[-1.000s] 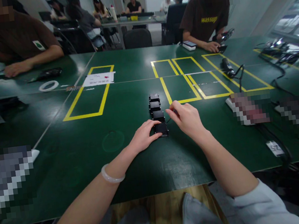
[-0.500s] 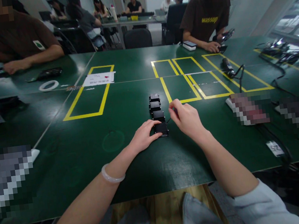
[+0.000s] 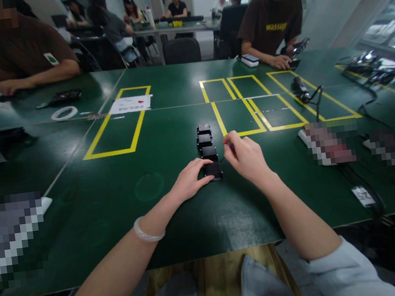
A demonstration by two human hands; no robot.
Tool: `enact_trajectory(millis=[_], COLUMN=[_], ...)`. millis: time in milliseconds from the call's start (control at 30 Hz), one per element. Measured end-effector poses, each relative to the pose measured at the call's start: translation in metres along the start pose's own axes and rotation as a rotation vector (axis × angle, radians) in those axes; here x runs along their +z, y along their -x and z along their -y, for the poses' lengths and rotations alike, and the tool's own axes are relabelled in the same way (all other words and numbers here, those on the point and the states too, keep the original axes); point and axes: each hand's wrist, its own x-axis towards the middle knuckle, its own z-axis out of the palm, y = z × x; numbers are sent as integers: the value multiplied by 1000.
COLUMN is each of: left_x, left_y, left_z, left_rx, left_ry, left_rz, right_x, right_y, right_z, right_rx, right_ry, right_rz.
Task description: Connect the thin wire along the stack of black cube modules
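Observation:
Several small black box-shaped parts with shiny screw-like ends at their sides stand in a row on the green table (image 3: 192,225). My left hand (image 3: 191,176) grips the nearest black box (image 3: 212,170) from its left side, fingers at its far edge and thumb at its near edge. Right of the row, my right hand (image 3: 245,154) is closed in a pinch on a thin dark rod (image 3: 222,160). The rod's tip reaches the right side of that nearest box. Just beyond sit the second box (image 3: 208,152), the third (image 3: 204,140) and the farthest (image 3: 204,128).
Yellow tape rectangles (image 3: 139,131) mark the table. A paper sheet (image 3: 131,103) and a white ring (image 3: 64,113) lie far left. At the right are a black cylindrical device (image 3: 300,89), cables (image 3: 367,98) and a blurred-out flat device (image 3: 326,144). Two people sit across the table.
My hands and the black boxes look unmoved. Across the table on the left, a person's forearm and hand have shifted slightly to the left.

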Motion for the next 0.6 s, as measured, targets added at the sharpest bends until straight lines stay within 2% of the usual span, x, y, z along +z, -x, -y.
enact_trajectory(millis=[600], left_x=[0], left_y=[0], left_z=[-1], left_rx=[-13], left_ry=[1], left_rz=[0], right_x=[0], right_y=[0], right_z=[-1], right_rx=[2], right_ry=[-23], right_rz=[-5])
